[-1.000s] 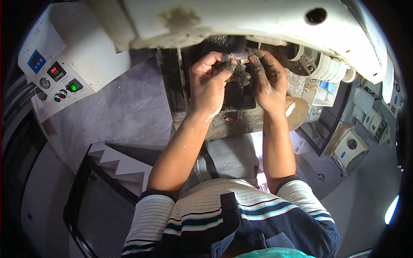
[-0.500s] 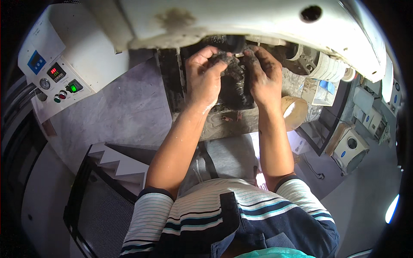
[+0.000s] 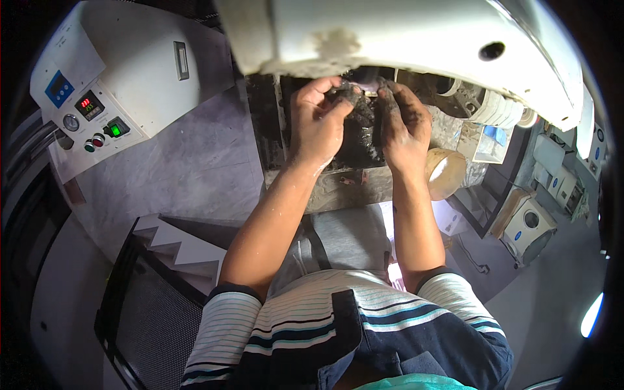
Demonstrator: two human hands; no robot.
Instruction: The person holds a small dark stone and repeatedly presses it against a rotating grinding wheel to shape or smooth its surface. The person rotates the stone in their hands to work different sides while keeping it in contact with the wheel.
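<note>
Just under the lower edge of a white machine housing (image 3: 403, 36), both my hands are raised side by side over a dark, wet surface (image 3: 361, 140). The fingers of my left hand (image 3: 318, 120) are bent and pinched together, smeared with black sludge. My right hand (image 3: 406, 127) mirrors it, thumb and fingers pressed together, with blackened fingertips. Between the two sets of fingertips shows a small pale, shiny piece (image 3: 368, 86). Its kind and full shape are hidden by the fingers and the housing edge.
Left stands a white control cabinet (image 3: 156, 78) with displays, buttons and a gauge. Right of my right forearm is a round tan container (image 3: 445, 173), with a ribbed white cylinder (image 3: 500, 104) beyond. A black mesh panel (image 3: 153, 312) is at lower left. White boxy units (image 3: 530, 224) stand far right.
The view has shifted, so the housing and cabinet show further right and lower. The pale piece between my fingertips is now more visible. Both hands stay pinched close together.
</note>
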